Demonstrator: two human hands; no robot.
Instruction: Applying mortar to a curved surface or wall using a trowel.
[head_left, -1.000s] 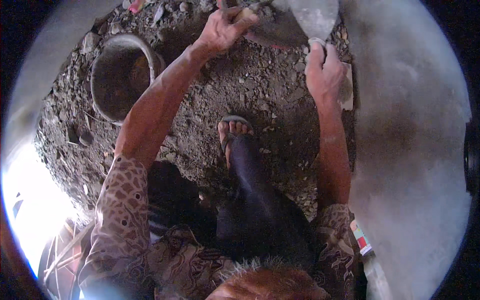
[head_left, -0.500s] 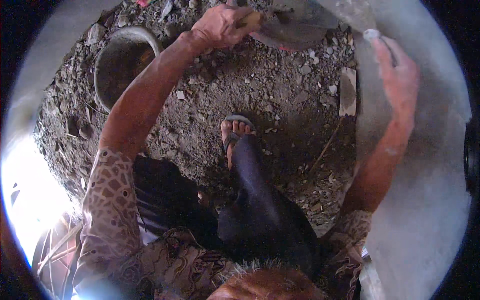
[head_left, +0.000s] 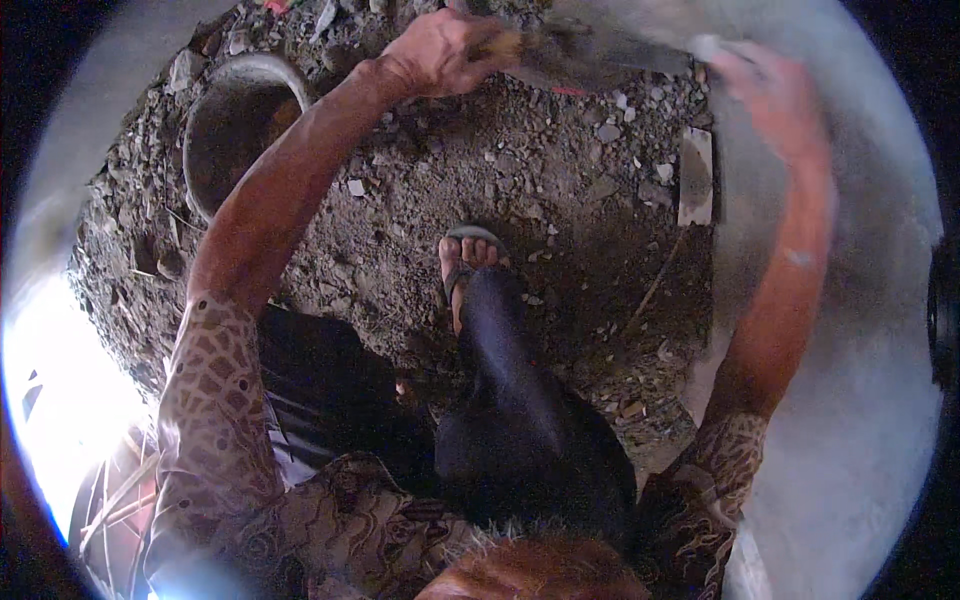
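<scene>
Steel trowel (head_left: 590, 55), top centre over the rubble: our left hand (head_left: 445, 50) is clenched round its wooden handle, the sound place to grip. We judge it stiff and blade-heavy. Our right hand (head_left: 770, 95) blurs against the grey wall (head_left: 860, 330); its grip we cannot tell.

We note outdoor building site: bare rubble-strewn soil (head_left: 560, 200), smooth grey cement wall (head_left: 860, 400) at right, mortar-caked bucket (head_left: 235, 130) standing in dirt, sandalled foot (head_left: 468, 262) on loose earth.
</scene>
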